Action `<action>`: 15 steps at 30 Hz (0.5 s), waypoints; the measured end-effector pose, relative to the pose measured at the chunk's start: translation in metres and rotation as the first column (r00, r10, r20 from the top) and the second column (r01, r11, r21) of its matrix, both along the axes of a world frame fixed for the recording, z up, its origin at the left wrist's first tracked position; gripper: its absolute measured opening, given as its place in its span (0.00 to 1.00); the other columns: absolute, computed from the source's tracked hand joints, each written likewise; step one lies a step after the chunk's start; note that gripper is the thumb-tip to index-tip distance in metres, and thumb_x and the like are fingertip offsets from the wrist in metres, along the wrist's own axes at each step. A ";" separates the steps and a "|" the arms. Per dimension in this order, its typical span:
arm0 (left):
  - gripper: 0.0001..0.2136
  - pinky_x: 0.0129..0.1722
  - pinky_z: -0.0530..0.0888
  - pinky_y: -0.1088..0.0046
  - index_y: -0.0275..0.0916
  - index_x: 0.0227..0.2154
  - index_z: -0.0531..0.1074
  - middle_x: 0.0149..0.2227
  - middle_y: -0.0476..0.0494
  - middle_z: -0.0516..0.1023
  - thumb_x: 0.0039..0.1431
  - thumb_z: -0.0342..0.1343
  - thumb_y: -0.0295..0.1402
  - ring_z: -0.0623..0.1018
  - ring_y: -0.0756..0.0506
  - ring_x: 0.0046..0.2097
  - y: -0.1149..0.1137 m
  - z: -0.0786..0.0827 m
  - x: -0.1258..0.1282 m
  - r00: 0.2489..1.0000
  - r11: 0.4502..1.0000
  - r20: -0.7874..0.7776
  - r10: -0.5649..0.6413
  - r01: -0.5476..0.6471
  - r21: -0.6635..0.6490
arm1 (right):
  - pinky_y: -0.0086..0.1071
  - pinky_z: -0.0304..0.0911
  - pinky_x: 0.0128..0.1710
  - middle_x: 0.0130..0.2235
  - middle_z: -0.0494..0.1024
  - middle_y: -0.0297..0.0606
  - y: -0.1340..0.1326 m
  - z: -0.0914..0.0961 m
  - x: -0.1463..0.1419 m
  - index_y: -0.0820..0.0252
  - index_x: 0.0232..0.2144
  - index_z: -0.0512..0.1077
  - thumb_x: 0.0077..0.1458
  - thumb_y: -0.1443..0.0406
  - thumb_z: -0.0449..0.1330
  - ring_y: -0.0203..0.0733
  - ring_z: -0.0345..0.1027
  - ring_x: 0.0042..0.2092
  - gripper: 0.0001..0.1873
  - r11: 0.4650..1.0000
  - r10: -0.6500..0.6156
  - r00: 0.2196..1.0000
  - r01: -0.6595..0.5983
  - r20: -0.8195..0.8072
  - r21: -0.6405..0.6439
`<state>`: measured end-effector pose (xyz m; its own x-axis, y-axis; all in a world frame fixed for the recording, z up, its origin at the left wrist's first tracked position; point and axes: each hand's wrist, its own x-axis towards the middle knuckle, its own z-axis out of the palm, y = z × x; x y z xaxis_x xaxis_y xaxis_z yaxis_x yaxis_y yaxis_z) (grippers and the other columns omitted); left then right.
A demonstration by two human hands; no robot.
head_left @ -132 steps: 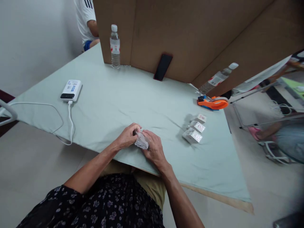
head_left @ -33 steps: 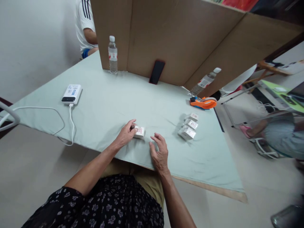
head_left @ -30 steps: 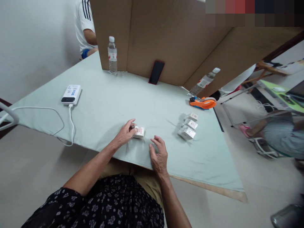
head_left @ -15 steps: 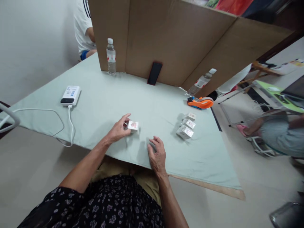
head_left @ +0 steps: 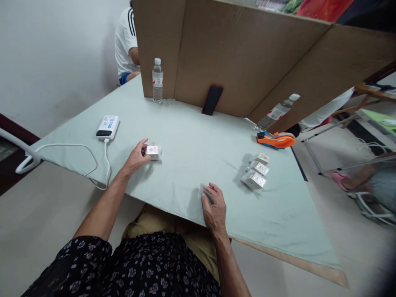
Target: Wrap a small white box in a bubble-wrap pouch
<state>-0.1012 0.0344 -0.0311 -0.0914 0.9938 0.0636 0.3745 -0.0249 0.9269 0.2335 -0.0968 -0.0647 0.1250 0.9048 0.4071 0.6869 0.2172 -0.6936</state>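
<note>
My left hand (head_left: 136, 157) grips a small white box (head_left: 152, 153) with reddish print by its left end, thumb in front and fingers behind. The box looks wrapped in clear film and sits at or just over the cloth; I cannot tell which. My right hand (head_left: 214, 208) rests near the table's front edge, fingers loosely curved and apart, with nothing in it. To its right, three similar small boxes stand close together in a row: a near box (head_left: 253, 180), a middle box (head_left: 260, 168) and a far box (head_left: 263, 158).
A white power bank (head_left: 108, 127) with a cable lies at the left. Along the cardboard screen (head_left: 225, 53) stand a water bottle (head_left: 157, 81), a phone (head_left: 212, 100) and a tilted bottle (head_left: 277, 112). An orange tape dispenser (head_left: 276, 141) lies at the right. A person (head_left: 126, 41) sits behind the screen.
My left hand has moved left across the table with the small box in it. My right hand stays near the front edge. The whole view has shifted as my head turned.
</note>
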 end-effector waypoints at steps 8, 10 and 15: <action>0.38 0.51 0.74 0.59 0.35 0.62 0.60 0.50 0.38 0.73 0.43 0.58 0.28 0.77 0.44 0.44 0.005 0.007 0.002 1.000 1.000 -0.022 -0.012 0.012 0.008 | 0.53 0.65 0.56 0.53 0.75 0.48 0.000 -0.001 0.002 0.58 0.44 0.76 0.60 0.61 0.57 0.52 0.69 0.55 0.13 1.000 0.017 1.000 -0.017 0.002 -0.006; 0.38 0.51 0.74 0.60 0.35 0.62 0.60 0.49 0.39 0.73 0.43 0.58 0.29 0.76 0.44 0.44 0.013 0.011 0.001 0.999 0.999 -0.038 -0.009 0.010 0.031 | 0.53 0.65 0.56 0.53 0.75 0.49 0.001 -0.001 0.003 0.58 0.44 0.76 0.60 0.61 0.57 0.52 0.69 0.55 0.13 1.000 0.015 1.000 -0.015 0.001 -0.008; 0.40 0.51 0.75 0.58 0.34 0.63 0.59 0.50 0.39 0.73 0.41 0.57 0.29 0.77 0.42 0.46 0.041 0.018 -0.007 0.998 0.999 -0.054 -0.029 0.030 0.027 | 0.51 0.66 0.55 0.52 0.76 0.48 -0.001 0.002 -0.004 0.57 0.43 0.77 0.59 0.62 0.57 0.51 0.70 0.54 0.12 1.000 -0.007 1.000 0.007 0.005 -0.006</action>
<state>-0.1085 0.0752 -0.0131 -0.0580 0.9938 0.0948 0.4226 -0.0616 0.9042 0.2297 -0.0973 -0.0632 0.1291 0.9066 0.4018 0.6914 0.2082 -0.6918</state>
